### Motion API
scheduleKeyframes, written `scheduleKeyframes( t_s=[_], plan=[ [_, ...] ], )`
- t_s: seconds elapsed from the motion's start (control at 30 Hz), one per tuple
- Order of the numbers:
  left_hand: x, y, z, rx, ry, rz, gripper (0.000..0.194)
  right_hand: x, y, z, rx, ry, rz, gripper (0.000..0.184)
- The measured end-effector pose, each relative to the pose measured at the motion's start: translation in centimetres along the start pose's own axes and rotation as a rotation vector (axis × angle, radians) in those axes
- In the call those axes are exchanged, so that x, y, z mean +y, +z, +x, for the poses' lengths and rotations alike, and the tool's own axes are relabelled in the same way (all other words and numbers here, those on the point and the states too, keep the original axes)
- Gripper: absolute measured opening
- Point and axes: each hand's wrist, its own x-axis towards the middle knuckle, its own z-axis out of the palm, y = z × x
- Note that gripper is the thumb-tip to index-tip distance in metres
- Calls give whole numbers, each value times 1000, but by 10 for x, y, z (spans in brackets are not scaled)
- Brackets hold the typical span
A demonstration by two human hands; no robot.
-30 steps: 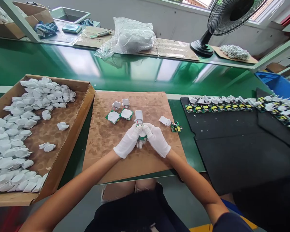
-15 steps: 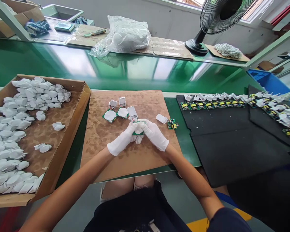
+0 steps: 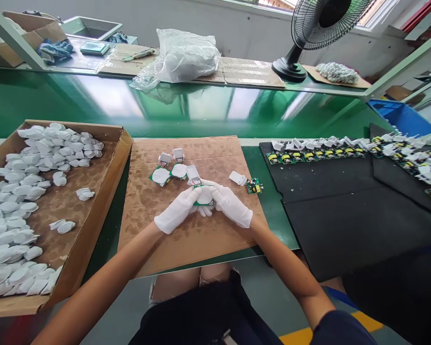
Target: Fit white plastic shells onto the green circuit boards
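Well, in the head view, our left hand (image 3: 175, 211) and right hand (image 3: 232, 206), in white gloves, press together and pinch a green circuit board (image 3: 203, 204) on the brown cardboard (image 3: 187, 149). Two boards (image 3: 153, 178) with white discs (image 3: 161, 176) lie just past it. Many white shells (image 3: 21, 206) wait in the box (image 3: 124, 158) on the left. We can read no words.

Left hand (image 3: 175, 211), right hand (image 3: 232, 206), holding circuit board (image 3: 205, 204)

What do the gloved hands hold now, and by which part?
The left hand and right hand hold a green circuit board with a white rounded shell, by its two sides; the exact place is hidden.
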Motion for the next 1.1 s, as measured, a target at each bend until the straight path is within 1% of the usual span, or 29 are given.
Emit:
scheduleKeyframes(
  t_s=[0.07,0.13,0.17,0.2,0.23,0.33,0.4,0.47,0.53,0.57,0.63,0.67,0.7,0.73,0.77,0.8,0.87,0.93,1.0,1.07,1.1],
  plan=[
    [-2,1,2,95,44,73,38,-1,1,0,4,8,99,46],
    [-5,2,4,184,94,133,36,0,3,1,31,33,139,43],
    [-7,2,5,204,107,147,35,1,4,1,42,47,144,41],
    [-8,2,5,200,102,147,34,3,5,2,52,55,140,40],
    [-9,2,5,169,81,128,34,5,6,3,61,53,127,39],
    [-6,2,4,41,0,5,40,11,8,5,139,-2,27,38],
    [-3,4,3,38,-7,-14,41,11,6,5,151,-40,-71,39],
    [-1,6,3,81,0,47,40,5,1,3,92,-56,-180,47],
    [-2,8,2,108,3,141,38,-6,-9,-3,63,-75,-311,52],
    [-3,8,1,125,1,192,37,-12,-15,-9,98,-92,-391,49],
    [-6,7,0,195,57,335,34,-22,-31,-24,246,-117,-564,37],
    [-8,7,-1,239,117,434,33,-24,-40,-32,329,-122,-656,33],
    [-9,6,0,280,189,546,33,-23,-50,-41,399,-115,-751,33],
    [-11,5,1,313,270,666,32,-20,-60,-49,440,-103,-848,37],
    [-12,4,2,331,346,790,31,-14,-70,-56,437,-92,-940,44],
    [-12,3,4,336,404,914,29,-6,-79,-61,405,-80,-1010,54],
    [-13,1,9,337,480,1143,26,12,-94,-65,308,-63,-1064,64],
    [-13,-3,14,357,514,1327,27,26,-102,-65,264,-54,-1045,62],
    [-12,-6,18,443,501,1405,35,32,-107,-61,294,-49,-1030,56],
    [-12,-9,19,552,484,1382,50,33,-108,-58,357,-42,-1032,49],
    [-11,-9,18,595,499,1350,58,31,-108,-57,394,-38,-1018,46]
  ],
)
